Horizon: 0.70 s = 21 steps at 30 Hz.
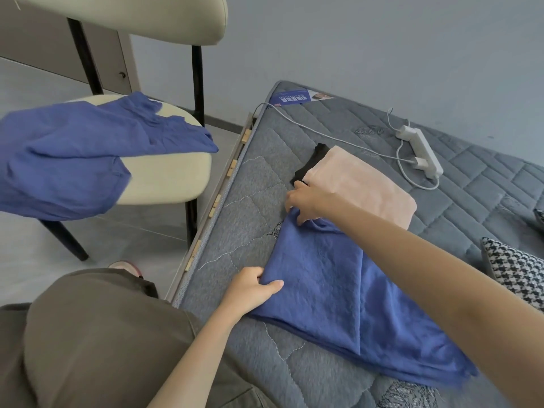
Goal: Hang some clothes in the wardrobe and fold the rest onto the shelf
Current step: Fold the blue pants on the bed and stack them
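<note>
Left grip (pixel 256 287) and right grip (pixel 306 201) both pinch crinkled blue cloth garment (pixel 338 290) on grey quilted mattress (pixel 250 201); keep edge taut, align corners before creasing.

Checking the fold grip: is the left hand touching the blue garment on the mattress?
Touching. The head view shows the left hand pinching the blue garment at its near edge, thumb lying on top.
</note>
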Motion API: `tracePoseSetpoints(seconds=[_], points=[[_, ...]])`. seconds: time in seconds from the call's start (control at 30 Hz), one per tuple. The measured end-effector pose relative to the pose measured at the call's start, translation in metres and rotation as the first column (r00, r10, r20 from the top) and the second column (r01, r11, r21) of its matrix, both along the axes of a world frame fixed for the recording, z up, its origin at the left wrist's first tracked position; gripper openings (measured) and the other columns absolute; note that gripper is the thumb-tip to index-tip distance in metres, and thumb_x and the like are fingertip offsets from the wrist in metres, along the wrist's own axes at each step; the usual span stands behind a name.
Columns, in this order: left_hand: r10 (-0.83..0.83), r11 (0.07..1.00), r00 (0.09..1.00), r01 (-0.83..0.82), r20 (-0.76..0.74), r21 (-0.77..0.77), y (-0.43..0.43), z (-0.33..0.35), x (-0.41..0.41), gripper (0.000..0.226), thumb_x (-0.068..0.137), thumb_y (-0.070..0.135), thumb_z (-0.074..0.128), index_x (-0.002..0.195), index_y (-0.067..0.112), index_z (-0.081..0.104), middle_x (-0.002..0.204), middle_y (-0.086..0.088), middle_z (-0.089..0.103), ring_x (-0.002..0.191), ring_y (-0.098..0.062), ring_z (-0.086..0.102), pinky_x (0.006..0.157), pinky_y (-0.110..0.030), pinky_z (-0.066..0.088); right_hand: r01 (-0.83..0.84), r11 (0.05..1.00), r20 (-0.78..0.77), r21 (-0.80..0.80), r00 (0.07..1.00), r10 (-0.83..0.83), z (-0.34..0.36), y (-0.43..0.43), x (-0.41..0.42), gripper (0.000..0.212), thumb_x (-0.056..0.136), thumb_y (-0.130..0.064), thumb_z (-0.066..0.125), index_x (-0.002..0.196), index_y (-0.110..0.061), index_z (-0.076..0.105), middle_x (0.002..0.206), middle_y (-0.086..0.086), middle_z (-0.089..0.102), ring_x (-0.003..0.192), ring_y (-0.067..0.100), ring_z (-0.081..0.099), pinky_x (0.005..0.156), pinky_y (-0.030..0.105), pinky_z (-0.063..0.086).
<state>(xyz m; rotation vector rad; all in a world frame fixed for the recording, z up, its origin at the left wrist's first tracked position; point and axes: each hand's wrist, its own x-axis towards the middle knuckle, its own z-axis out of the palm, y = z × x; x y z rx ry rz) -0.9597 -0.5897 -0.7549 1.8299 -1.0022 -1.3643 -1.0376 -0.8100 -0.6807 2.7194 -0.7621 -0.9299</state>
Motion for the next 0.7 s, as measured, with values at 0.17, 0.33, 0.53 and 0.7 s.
tracePoseSetpoints(seconds=[0.17,0.33,0.53,0.7], points=[[-0.012,1.0,0.994,0.01,-0.11,-0.019,0.003,0.008,0.012,0.017,0.087,0.031,0.065,0.1,0.019,0.065,0.101,0.005,0.07,0.094,-0.012,0.066,0.086,-0.032,0.053,0.171,0.963,0.189,0.207,0.959,-0.21,0.009,-0.011,-0.004,0.032,0.088,-0.024,0.065,0.119,-0.016,0.057,0.117,0.006,0.056,0.111,0.025,0.049,0.084,0.032,0.037],[0.1,0.993,0.991,-0.105,-0.09,-0.048,0.004,0.025,0.044,0.02,0.09,0.029,0.062,0.103,0.015,0.062,0.1,0.003,0.067,0.089,-0.01,0.063,0.068,-0.021,0.045,0.101,0.983,0.314,0.153,0.938,-0.145,0.016,-0.01,0.008,0.021,0.092,-0.023,0.057,0.111,-0.015,0.053,0.106,0.005,0.06,0.101,0.025,0.052,0.078,0.038,0.041],[0.25,0.963,0.961,-0.235,0.116,-0.134,0.014,0.042,0.099,0.024,0.091,0.026,0.061,0.071,0.016,0.051,0.07,0.004,0.053,0.064,-0.01,0.049,0.055,-0.025,0.032,0.098,0.995,0.446,-0.005,0.891,-0.085,0.014,-0.002,0.049,0.018,0.093,-0.011,0.043,0.106,-0.023,0.049,0.104,0.006,0.056,0.093,0.03,0.055,0.067,0.037,0.038],[0.334,0.916,0.922,-0.269,0.196,-0.296,0.019,0.067,0.126,0.021,0.09,0.031,0.063,0.08,0.014,0.056,0.074,0.004,0.057,0.065,-0.01,0.05,0.056,-0.027,0.034,0.138,0.984,0.704,0.113,0.688,-0.177,0.023,0.006,0.07,0.024,0.085,0.004,0.042,0.099,-0.012,0.053,0.102,0.011,0.06,0.088,0.034,0.054,0.072,0.043,0.047]])
